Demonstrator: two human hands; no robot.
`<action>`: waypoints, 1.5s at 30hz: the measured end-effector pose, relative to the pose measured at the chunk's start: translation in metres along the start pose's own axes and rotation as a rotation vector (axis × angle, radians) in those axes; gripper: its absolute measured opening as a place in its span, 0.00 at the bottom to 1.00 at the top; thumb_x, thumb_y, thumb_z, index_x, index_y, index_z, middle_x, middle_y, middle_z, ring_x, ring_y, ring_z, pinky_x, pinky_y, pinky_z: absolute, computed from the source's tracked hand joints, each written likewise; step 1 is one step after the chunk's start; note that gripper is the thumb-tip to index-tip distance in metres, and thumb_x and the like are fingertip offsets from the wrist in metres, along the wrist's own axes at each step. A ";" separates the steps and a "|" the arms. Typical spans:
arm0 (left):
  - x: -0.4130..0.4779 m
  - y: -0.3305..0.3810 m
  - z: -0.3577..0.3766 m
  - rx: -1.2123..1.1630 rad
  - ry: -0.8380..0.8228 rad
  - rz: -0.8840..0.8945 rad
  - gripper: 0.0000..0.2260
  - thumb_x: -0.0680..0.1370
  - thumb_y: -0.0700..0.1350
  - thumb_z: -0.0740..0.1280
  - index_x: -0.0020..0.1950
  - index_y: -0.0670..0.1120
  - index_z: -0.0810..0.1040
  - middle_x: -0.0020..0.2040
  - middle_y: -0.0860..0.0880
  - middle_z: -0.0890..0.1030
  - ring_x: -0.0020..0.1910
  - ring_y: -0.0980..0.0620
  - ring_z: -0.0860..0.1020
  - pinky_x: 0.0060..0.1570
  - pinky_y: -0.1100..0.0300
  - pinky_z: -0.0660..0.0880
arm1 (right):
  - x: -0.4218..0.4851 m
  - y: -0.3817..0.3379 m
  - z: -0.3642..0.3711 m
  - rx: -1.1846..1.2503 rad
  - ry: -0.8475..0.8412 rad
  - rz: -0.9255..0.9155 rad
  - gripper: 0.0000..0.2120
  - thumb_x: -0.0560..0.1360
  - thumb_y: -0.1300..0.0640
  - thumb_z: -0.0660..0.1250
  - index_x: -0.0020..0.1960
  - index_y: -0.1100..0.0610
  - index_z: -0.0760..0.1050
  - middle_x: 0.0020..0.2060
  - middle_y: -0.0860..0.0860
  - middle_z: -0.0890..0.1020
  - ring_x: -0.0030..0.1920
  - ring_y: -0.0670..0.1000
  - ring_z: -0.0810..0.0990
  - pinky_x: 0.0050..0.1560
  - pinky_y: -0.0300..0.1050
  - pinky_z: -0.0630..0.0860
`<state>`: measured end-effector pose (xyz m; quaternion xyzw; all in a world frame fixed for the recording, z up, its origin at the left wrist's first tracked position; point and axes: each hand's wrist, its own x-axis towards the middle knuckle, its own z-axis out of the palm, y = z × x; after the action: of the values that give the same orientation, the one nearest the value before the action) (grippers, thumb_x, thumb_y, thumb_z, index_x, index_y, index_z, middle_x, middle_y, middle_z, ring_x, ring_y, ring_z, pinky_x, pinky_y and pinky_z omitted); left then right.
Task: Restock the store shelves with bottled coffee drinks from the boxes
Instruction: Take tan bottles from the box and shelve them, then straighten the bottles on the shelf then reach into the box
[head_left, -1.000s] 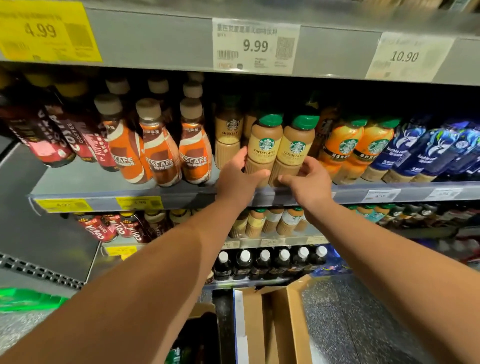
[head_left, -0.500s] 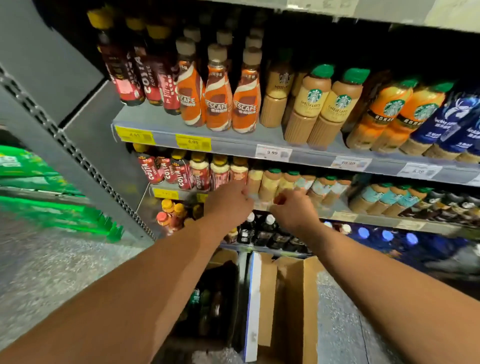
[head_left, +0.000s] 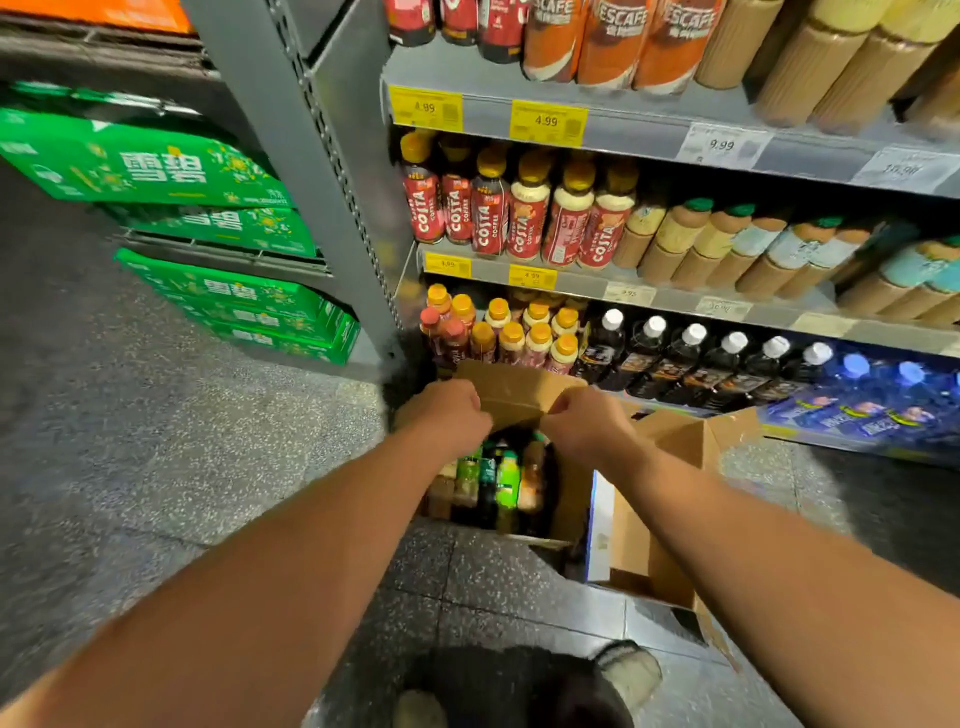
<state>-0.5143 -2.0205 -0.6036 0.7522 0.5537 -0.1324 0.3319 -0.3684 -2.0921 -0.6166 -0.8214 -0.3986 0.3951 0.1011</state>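
An open cardboard box (head_left: 571, 499) stands on the floor before the shelves, filled with upright bottled drinks (head_left: 498, 478) with green and dark caps. Its far flap (head_left: 514, 389) stands up. My left hand (head_left: 447, 415) is closed at the flap's left edge and my right hand (head_left: 582, 423) pinches its right edge, both just above the bottles. Above, the shelves (head_left: 649, 140) hold Nescafe bottles (head_left: 613, 41), red Costa coffee bottles (head_left: 524, 218) and tan green-capped coffee bottles (head_left: 691, 244).
A second open box (head_left: 670, 519) sits right of the first, touching it. Green soda cases (head_left: 156, 171) are stacked on a rack at the left. A grey upright post (head_left: 311, 171) borders the shelves. Dark white-capped bottles (head_left: 691, 364) fill the bottom shelf. My shoe (head_left: 623, 675) is below.
Both hands have dropped from the tan bottles on the upper shelf down to the box on the floor, and my view has tilted downward with them.
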 end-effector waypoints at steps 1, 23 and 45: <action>-0.006 -0.010 0.000 0.007 -0.013 -0.004 0.08 0.77 0.49 0.63 0.53 0.49 0.76 0.53 0.48 0.79 0.50 0.47 0.77 0.49 0.56 0.74 | -0.004 -0.003 0.009 0.020 -0.011 0.008 0.05 0.74 0.56 0.64 0.47 0.57 0.76 0.42 0.54 0.77 0.42 0.54 0.74 0.41 0.42 0.71; 0.036 -0.023 0.079 -0.053 -0.202 -0.181 0.06 0.75 0.50 0.64 0.47 0.49 0.78 0.45 0.47 0.81 0.46 0.45 0.80 0.48 0.53 0.77 | 0.018 0.078 0.068 0.238 -0.174 0.340 0.11 0.72 0.57 0.64 0.51 0.60 0.80 0.45 0.56 0.82 0.44 0.55 0.78 0.39 0.40 0.69; 0.206 -0.140 0.253 -0.147 -0.147 -0.445 0.25 0.75 0.47 0.69 0.70 0.42 0.66 0.65 0.41 0.70 0.59 0.39 0.74 0.57 0.47 0.74 | 0.206 0.166 0.241 0.347 -0.168 0.631 0.26 0.76 0.51 0.66 0.71 0.57 0.64 0.63 0.56 0.73 0.61 0.59 0.74 0.60 0.53 0.73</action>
<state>-0.5285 -2.0072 -0.9580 0.5737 0.6883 -0.2159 0.3879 -0.3725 -2.0869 -0.9745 -0.8392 -0.0596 0.5347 0.0791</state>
